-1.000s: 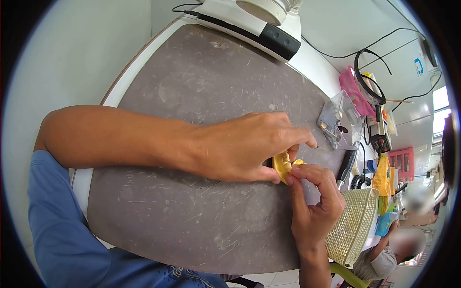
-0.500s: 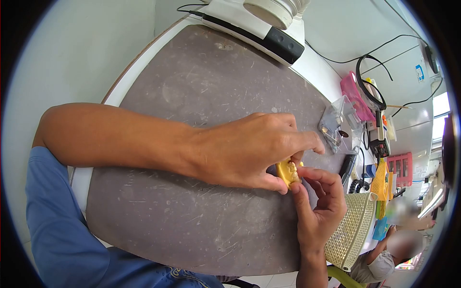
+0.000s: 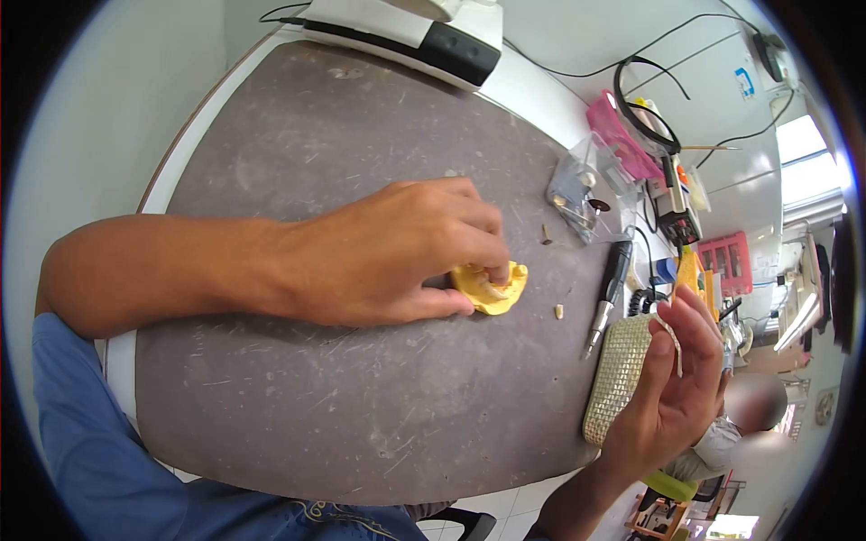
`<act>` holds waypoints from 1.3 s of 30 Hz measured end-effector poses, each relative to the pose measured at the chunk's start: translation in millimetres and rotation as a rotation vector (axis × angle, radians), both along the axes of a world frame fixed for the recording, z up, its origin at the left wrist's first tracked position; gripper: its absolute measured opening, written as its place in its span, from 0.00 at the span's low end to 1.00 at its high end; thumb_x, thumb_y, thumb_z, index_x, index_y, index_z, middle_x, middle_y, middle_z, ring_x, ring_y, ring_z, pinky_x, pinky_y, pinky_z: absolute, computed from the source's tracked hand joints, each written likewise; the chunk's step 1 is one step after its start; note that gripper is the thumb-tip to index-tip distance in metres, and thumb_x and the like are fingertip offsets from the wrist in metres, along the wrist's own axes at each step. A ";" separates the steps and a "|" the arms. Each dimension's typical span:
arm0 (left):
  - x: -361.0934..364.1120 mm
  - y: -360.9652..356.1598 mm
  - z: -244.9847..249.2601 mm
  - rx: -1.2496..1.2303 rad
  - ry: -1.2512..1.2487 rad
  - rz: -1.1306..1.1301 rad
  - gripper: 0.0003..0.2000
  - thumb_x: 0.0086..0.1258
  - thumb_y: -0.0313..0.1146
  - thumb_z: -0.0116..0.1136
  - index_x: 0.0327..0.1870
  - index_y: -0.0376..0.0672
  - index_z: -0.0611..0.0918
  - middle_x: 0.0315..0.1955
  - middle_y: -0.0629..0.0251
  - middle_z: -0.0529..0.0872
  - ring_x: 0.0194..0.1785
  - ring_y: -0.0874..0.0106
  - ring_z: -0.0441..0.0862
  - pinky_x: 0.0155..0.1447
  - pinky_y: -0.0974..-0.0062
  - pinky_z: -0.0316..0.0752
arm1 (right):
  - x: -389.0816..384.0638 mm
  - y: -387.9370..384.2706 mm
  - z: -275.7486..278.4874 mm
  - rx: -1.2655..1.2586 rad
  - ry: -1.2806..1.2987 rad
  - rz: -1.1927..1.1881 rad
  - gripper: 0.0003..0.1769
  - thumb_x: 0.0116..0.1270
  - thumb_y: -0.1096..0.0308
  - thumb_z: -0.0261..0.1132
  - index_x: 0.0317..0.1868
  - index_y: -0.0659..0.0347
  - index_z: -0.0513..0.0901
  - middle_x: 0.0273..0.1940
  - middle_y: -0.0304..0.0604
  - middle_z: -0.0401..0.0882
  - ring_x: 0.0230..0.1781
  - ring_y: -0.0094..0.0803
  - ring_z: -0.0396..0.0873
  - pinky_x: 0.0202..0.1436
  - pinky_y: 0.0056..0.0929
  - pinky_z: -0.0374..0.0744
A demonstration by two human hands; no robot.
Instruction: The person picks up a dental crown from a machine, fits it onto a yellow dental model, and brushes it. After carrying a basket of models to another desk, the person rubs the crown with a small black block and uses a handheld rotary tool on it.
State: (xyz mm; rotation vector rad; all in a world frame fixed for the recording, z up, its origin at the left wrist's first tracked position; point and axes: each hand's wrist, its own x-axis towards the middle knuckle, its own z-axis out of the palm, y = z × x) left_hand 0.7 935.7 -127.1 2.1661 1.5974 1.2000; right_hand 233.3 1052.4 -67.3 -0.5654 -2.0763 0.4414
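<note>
My left hand (image 3: 410, 257) lies palm down over the grey mat (image 3: 361, 424), its thumb and fingers closed on a yellow dental model (image 3: 505, 293). Part of the model is hidden beneath the fingers. To the right of the model, a small cream-coloured piece (image 3: 558, 311) rests on the mat. My right hand (image 3: 677, 388) is raised in front of the woven basket (image 3: 618, 379), apart from the model. Its fingers are curled towards the thumb; what is between the fingertips is too small to make out.
A dark handpiece with a metal tip (image 3: 613, 279) lies at the mat's right edge. Near it are a small pin-like tool (image 3: 546, 235), a clear container (image 3: 577, 194) and a pink basket (image 3: 618, 135). A white device (image 3: 406, 41) stands at the back. Another person (image 3: 722, 446) sits at the far right.
My right hand has left the model and moved right, up to the basket. The handpiece, the pin-like tool and the small cream piece now show. The whole view has shifted.
</note>
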 end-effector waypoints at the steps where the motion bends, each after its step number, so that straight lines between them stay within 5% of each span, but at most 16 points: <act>1: -0.1 0.0 0.1 -0.033 0.001 -0.004 0.17 0.56 0.29 0.76 0.47 0.40 0.86 0.46 0.64 0.84 0.57 0.64 0.78 0.59 0.65 0.79 | 5.1 -5.4 12.6 0.009 0.005 -0.006 0.11 0.73 0.75 0.62 0.53 0.69 0.81 0.57 0.53 0.81 0.57 0.38 0.81 0.63 0.36 0.78; 3: 0.1 0.4 -0.9 -0.013 -0.006 -0.008 0.16 0.57 0.30 0.75 0.46 0.40 0.86 0.45 0.64 0.84 0.57 0.64 0.78 0.58 0.65 0.79 | 17.3 -13.8 40.6 0.434 -0.449 -0.217 0.10 0.69 0.75 0.66 0.49 0.68 0.84 0.49 0.51 0.85 0.52 0.43 0.83 0.61 0.42 0.78; 4: 0.8 1.0 0.2 -0.001 -0.020 -0.007 0.15 0.58 0.30 0.75 0.46 0.41 0.86 0.45 0.63 0.84 0.56 0.64 0.79 0.58 0.66 0.79 | 24.9 -8.9 49.6 0.416 -0.456 -0.223 0.10 0.67 0.71 0.68 0.46 0.66 0.84 0.43 0.50 0.86 0.49 0.47 0.84 0.59 0.45 0.77; 7: 4.4 1.0 3.3 -0.020 -0.022 0.045 0.12 0.60 0.31 0.74 0.43 0.41 0.85 0.41 0.62 0.85 0.53 0.64 0.80 0.56 0.66 0.78 | 49.3 -0.8 68.2 0.423 -0.665 -0.329 0.12 0.70 0.66 0.68 0.46 0.68 0.82 0.43 0.49 0.85 0.47 0.39 0.83 0.56 0.41 0.80; 9: 6.3 3.5 5.8 -0.043 -0.046 0.051 0.11 0.61 0.31 0.73 0.41 0.41 0.85 0.40 0.62 0.85 0.52 0.64 0.81 0.54 0.66 0.78 | 64.2 -0.9 63.6 0.351 -0.893 -0.354 0.19 0.62 0.59 0.76 0.39 0.67 0.80 0.36 0.49 0.82 0.39 0.45 0.83 0.46 0.41 0.77; 12: 5.9 2.4 4.4 -0.055 -0.075 0.062 0.09 0.62 0.31 0.73 0.39 0.40 0.84 0.39 0.61 0.86 0.49 0.63 0.82 0.52 0.66 0.78 | 84.4 -12.9 42.1 0.168 -0.944 -0.419 0.23 0.55 0.57 0.79 0.33 0.64 0.76 0.30 0.47 0.76 0.34 0.45 0.78 0.39 0.40 0.74; 19: 9.2 4.7 7.8 -0.096 -0.102 0.058 0.05 0.63 0.26 0.71 0.35 0.38 0.84 0.38 0.60 0.87 0.50 0.65 0.83 0.51 0.68 0.79 | 111.8 -9.1 6.2 0.277 -0.688 -0.482 0.16 0.60 0.70 0.73 0.28 0.66 0.71 0.27 0.48 0.66 0.27 0.46 0.69 0.31 0.44 0.65; 39: 0.5 6.7 5.3 -0.087 -0.064 0.009 0.09 0.63 0.32 0.73 0.39 0.40 0.87 0.41 0.64 0.89 0.50 0.68 0.84 0.51 0.70 0.81 | 172.4 110.0 -13.8 0.280 -0.646 -0.814 0.15 0.69 0.62 0.68 0.37 0.69 0.79 0.35 0.52 0.79 0.34 0.50 0.79 0.39 0.44 0.76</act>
